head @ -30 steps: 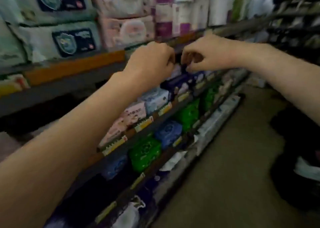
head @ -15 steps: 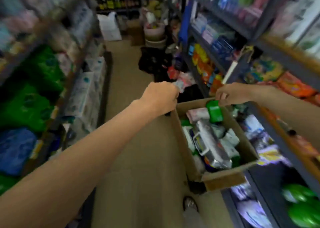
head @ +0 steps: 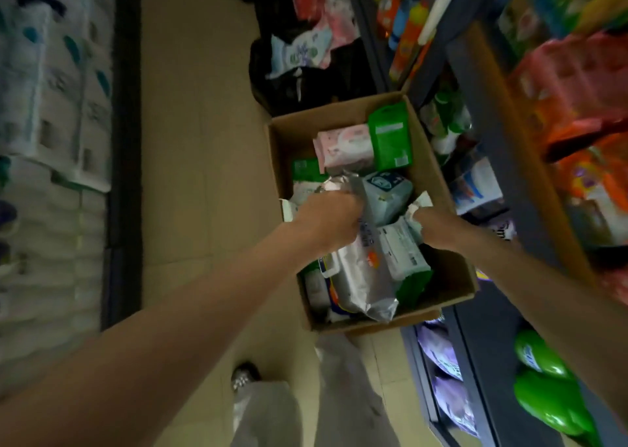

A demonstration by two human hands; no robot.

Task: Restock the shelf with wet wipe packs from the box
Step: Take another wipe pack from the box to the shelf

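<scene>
An open cardboard box [head: 283, 154] stands on the aisle floor, filled with several wet wipe packs. Both hands are down inside it. My left hand [head: 328, 217] curls over the top end of a long silver pack [head: 365, 280] that lies along the box. My right hand [head: 433, 227] grips the crumpled end of a white and green pack [head: 404, 254] beside it. Between the hands lies a grey-blue pack [head: 387, 191]. A pink pack [head: 343, 145] and an upright green pack [head: 390, 137] sit at the far end.
White tissue bundles [head: 51, 106] fill the low left shelf. The right shelving [head: 482, 161] holds orange packs, purple packs and green bottles [head: 543, 389]. Black bags with loose packs [head: 306, 59] lie beyond the box. My grey trouser legs and a shoe [head: 243, 377] are below.
I turned from the left shelf to the box on the floor. Both hands dropped from shelf height into the box and closed on packs.
</scene>
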